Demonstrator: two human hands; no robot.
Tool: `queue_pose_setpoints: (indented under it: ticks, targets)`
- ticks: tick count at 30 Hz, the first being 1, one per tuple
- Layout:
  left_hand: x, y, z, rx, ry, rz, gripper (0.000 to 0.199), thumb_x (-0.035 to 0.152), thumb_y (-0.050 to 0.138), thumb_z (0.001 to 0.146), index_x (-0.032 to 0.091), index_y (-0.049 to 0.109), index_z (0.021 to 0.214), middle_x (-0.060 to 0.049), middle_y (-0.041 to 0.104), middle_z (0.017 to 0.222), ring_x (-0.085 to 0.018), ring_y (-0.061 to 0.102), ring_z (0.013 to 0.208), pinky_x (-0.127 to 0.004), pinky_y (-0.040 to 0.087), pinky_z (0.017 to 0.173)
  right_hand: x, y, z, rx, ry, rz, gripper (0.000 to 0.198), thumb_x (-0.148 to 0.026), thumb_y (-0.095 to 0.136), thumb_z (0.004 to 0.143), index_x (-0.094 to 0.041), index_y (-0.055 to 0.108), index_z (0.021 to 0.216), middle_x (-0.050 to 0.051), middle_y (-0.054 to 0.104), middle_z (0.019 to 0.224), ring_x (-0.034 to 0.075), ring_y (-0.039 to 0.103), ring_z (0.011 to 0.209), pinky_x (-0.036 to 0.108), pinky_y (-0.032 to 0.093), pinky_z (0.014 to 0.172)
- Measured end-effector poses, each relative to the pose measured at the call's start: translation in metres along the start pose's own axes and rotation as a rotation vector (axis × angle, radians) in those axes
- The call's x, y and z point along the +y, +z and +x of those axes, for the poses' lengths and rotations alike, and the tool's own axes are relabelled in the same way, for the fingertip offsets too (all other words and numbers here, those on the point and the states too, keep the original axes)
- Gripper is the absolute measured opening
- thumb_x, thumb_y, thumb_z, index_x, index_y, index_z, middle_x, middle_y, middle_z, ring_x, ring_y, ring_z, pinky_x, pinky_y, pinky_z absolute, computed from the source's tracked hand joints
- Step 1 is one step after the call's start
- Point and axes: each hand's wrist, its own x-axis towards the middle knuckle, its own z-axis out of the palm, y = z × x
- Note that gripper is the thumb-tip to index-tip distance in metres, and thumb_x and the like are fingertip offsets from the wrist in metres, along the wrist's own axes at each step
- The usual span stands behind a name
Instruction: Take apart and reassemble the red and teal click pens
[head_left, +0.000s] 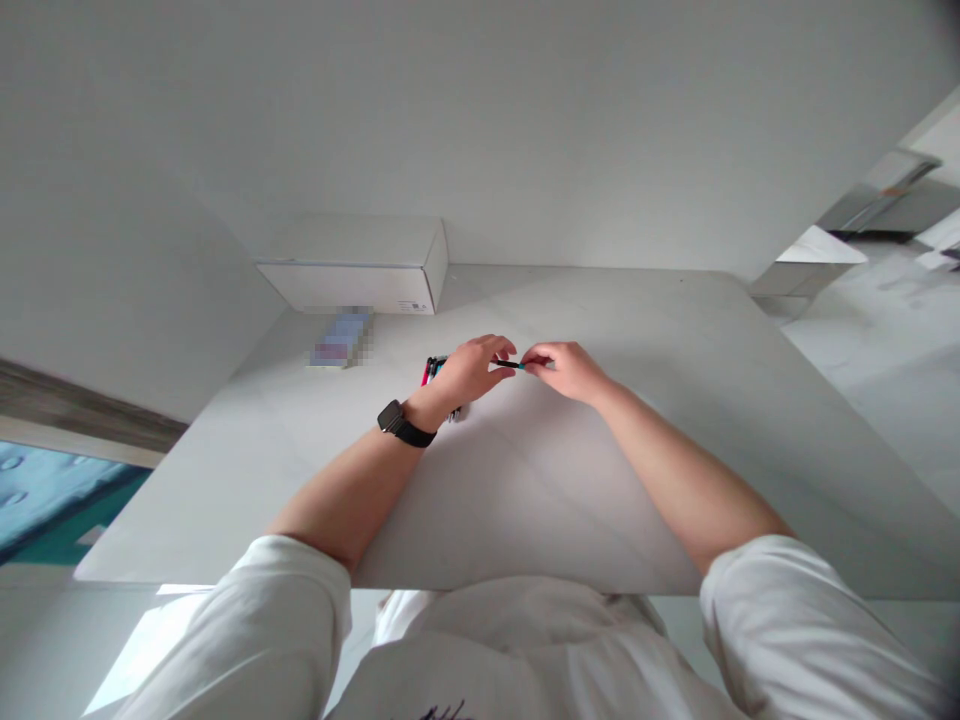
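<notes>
Above the middle of the tabletop my right hand pinches the teal end of a thin black pen between thumb and fingertips. The pen lies nearly level and points left. My left hand curves around its other end, thumb and fingers apart; whether they touch the pen I cannot tell. Under and behind my left hand lies a bunch of pens, with red, black and teal parts showing. My left hand and wrist hide most of the bunch. A black watch is on my left wrist.
A white box stands at the back left against the wall. In front of it lies a blurred bluish packet. The pale table has its near edge at my body and a rounded far right corner.
</notes>
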Motion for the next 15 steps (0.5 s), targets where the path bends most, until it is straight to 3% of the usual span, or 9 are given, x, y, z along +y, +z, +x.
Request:
queue_pose_setpoints:
  ticks: [3, 7, 11, 15]
  targets:
    - [-0.0021, -0.0013, 0.0000, 0.015, -0.020, 0.082, 0.027, 0.041, 0.061, 0.103, 0.022, 0.068, 0.122, -0.008, 0.073, 0.113, -0.022, 0.070, 0.099, -0.034, 0.052, 0.088, 0.0031, -0.0004, 0.0008, 0.037, -0.033, -0.002, 0.012, -0.028, 0.069, 0.094, -0.026, 0.079, 0.101, 0.000, 0.080, 0.092, 0.018, 0.072, 0.083, 0.030, 0.051, 0.080]
    - [-0.0062, 0.0000, 0.0004, -0.059, -0.006, 0.242, 0.036, 0.036, 0.042, 0.110, 0.019, 0.073, 0.103, -0.011, 0.073, 0.107, -0.024, 0.070, 0.102, -0.037, 0.051, 0.090, 0.0048, 0.0002, 0.0006, 0.040, -0.054, -0.027, 0.012, -0.026, 0.069, 0.094, -0.027, 0.079, 0.101, 0.001, 0.080, 0.095, 0.019, 0.072, 0.083, 0.031, 0.052, 0.081]
    - [-0.0083, 0.0004, -0.0012, -0.080, 0.022, 0.209, 0.020, 0.038, 0.059, 0.103, 0.021, 0.071, 0.106, -0.009, 0.071, 0.106, -0.024, 0.069, 0.099, -0.036, 0.052, 0.089, 0.0040, -0.0001, 0.0001, 0.030, -0.057, -0.057, 0.011, -0.025, 0.070, 0.094, -0.027, 0.079, 0.100, 0.001, 0.080, 0.095, 0.018, 0.072, 0.084, 0.031, 0.052, 0.081]
    - [-0.0070, -0.0008, -0.0023, -0.020, -0.001, 0.123, 0.029, 0.042, 0.067, 0.099, 0.022, 0.066, 0.120, -0.008, 0.071, 0.113, -0.023, 0.069, 0.100, -0.035, 0.052, 0.088, 0.0042, -0.0014, 0.0004, 0.045, -0.068, -0.067, 0.012, -0.024, 0.070, 0.093, -0.026, 0.079, 0.101, 0.002, 0.080, 0.096, 0.019, 0.072, 0.085, 0.031, 0.051, 0.081]
